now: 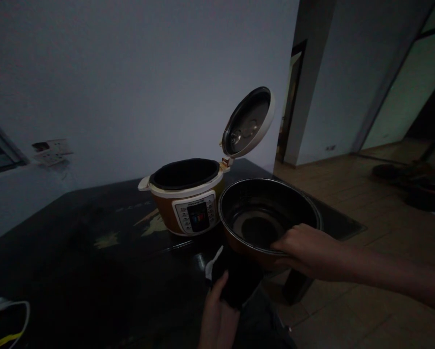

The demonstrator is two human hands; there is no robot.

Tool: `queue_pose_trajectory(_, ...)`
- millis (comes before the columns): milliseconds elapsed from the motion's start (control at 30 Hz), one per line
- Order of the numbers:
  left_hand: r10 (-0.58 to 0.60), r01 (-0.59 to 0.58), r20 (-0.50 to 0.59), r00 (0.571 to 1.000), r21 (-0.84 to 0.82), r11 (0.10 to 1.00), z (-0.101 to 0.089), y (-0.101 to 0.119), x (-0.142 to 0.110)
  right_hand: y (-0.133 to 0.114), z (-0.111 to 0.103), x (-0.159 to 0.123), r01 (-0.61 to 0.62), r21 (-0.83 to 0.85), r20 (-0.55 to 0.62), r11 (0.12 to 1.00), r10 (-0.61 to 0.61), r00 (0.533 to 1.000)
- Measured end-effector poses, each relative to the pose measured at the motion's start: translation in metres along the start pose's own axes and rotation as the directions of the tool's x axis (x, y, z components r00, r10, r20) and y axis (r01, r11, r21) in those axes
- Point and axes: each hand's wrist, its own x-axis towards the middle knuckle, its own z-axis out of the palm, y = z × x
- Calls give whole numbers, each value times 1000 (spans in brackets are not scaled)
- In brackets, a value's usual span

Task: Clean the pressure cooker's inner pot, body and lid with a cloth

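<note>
Clamped by the right hand (306, 249) at the near right rim: a round cooking pot (266, 215), dark-lined, orange-brown outside. Tipped somewhat toward the near side, hence open to view down to the ringed base. Over the near right part of the dark tabletop (57, 286) and, judging by the outline, partly past the edge; cannot tell of any support from below.

Most telling in space: just beyond the pot's left rim, to the left and a little far, the electric pressure cooker (188, 208), upright, with hinged lid (248, 126) swung up at far right and control panel (197, 213) facing near. Overlapping the pot in view; touching or apart, cannot tell. No long axis in the round mouth. Nearer to the pot: the right hand, on the side away from the cooker, with most of the pot's width between.

Lower, to the left, apart from the right hand: the left hand (219, 310), closed on a black cloth (237, 281), thumb on top, other fingers hidden. At the cloth's far left, a pale strip (213, 264); attached or separate, too dark to tell. Lost in shadow: the cooker's interior.
</note>
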Motion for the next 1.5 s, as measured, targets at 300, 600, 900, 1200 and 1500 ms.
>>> queue_pose_trajectory(300, 58, -58, -25, 998, 35, 998, 0, -5, 6, 6, 5, 12, 30, 11, 21, 999, -30, 999)
queue_pose_trajectory(600, 48, -42, -81, 996, 80, 996, 9, -5, 11, 19, 7, 16, 53, 11, 4, 999, -53, 999)
queue_pose_trajectory(900, 33, -24, -84, 996, 102, 995, 8, -5, 16, 25, 9, 20, 62, 43, 19, 997, -63, 998)
queue_pose_trajectory(1200, 40, -28, -106, 994, 111, 993, 11, -5, 13, 30, 12, 24, 82, 70, 14, 994, -83, 996)
queue_pose_trajectory(1500, 39, -26, -113, 993, 115, 993, 10, -6, 15, 30, 12, 23, 79, 99, 19, 992, -81, 996)
